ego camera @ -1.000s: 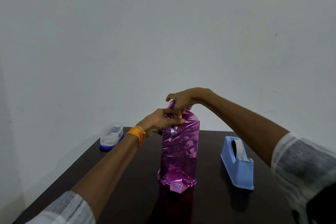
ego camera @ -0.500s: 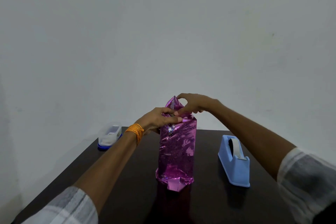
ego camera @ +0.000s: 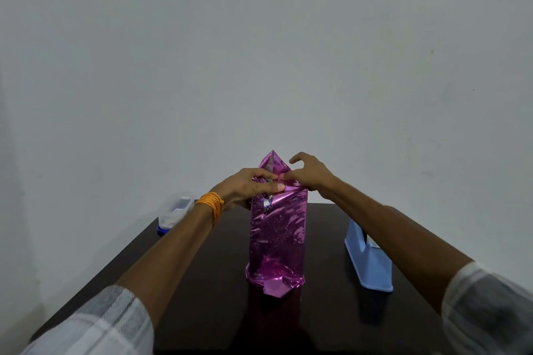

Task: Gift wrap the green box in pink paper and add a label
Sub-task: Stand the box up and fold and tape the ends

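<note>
The box stands upright on the dark table (ego camera: 202, 297), fully covered in shiny pink paper (ego camera: 277, 228); no green shows. At its top a pointed paper flap (ego camera: 272, 161) sticks up free. My left hand (ego camera: 248, 184) grips the top left of the package, thumb along the front fold and fingers over the top. My right hand (ego camera: 310, 176) rests on the top right corner. Its thumb presses the folded paper down, and its other fingers are loosely bent and lifted. No label is in view.
A light blue tape dispenser (ego camera: 367, 265) stands to the right of the package, partly behind my right forearm. A small clear container with a blue base (ego camera: 174, 215) sits at the table's far left corner. A plain wall rises behind the table.
My right hand has let go of the top flap and dropped to the right corner fold. The flap now stands up free. My left hand keeps its grip.
</note>
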Motion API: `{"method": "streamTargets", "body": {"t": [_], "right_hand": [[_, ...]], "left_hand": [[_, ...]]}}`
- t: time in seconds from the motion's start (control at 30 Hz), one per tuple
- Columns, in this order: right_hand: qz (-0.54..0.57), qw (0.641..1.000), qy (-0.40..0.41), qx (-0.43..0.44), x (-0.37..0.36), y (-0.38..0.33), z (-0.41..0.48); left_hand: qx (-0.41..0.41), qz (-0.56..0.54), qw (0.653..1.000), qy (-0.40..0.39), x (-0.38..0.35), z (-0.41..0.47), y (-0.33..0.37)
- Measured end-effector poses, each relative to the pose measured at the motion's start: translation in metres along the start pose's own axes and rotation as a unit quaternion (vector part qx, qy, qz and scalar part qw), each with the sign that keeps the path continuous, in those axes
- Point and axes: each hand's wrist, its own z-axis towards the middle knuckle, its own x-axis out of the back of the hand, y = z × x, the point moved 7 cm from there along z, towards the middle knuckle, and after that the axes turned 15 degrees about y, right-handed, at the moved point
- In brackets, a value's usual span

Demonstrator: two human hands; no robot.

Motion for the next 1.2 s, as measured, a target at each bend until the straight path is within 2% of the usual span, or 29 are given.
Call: {"method": "streamTargets", "body": {"t": [0.1, 0.23, 0.33, 0.43, 0.53, 0.7, 0.83, 0.93, 1.07, 1.2], "right_hand": [[0.043, 0.999, -0.011, -0.024, -0.001, 0.007, -0.004], [0.034, 0.999, -0.01, -0.024, 0.0, 0.008, -0.006], [0.021, 1.0, -0.005, -0.018, -0.001, 0.006, -0.005], [0.013, 1.0, -0.009, -0.015, 0.001, 0.004, -0.006], [0.01, 1.0, -0.015, -0.007, 0.003, 0.003, -0.006], [0.014, 1.0, -0.018, -0.008, 0.002, 0.001, -0.009], [0.02, 1.0, -0.019, -0.007, 0.003, -0.002, -0.009], [0.016, 1.0, -0.022, -0.008, 0.001, -0.001, -0.007], [-0.005, 0.999, -0.038, -0.008, 0.001, 0.0, -0.004], [-0.005, 0.998, -0.055, -0.041, -0.004, 0.01, 0.001]], "left_hand": [[-0.004, 0.004, 1.0, -0.002, -0.002, 0.0, 0.003], [-0.004, 0.019, 1.0, 0.001, -0.003, 0.0, 0.003], [-0.081, 0.07, 0.992, 0.059, 0.007, -0.001, 0.017], [-0.181, 0.145, 0.963, 0.134, 0.024, -0.004, 0.046], [-0.217, 0.229, 0.944, 0.102, 0.027, 0.0, 0.057], [-0.248, 0.203, 0.946, 0.056, 0.022, -0.003, 0.066], [-0.298, 0.31, 0.9, 0.066, 0.025, 0.003, 0.068], [-0.32, 0.35, 0.877, 0.081, 0.026, 0.008, 0.069], [-0.392, 0.319, 0.845, 0.174, 0.028, 0.002, 0.09], [-0.411, 0.221, 0.845, 0.262, 0.036, 0.0, 0.099]]}}
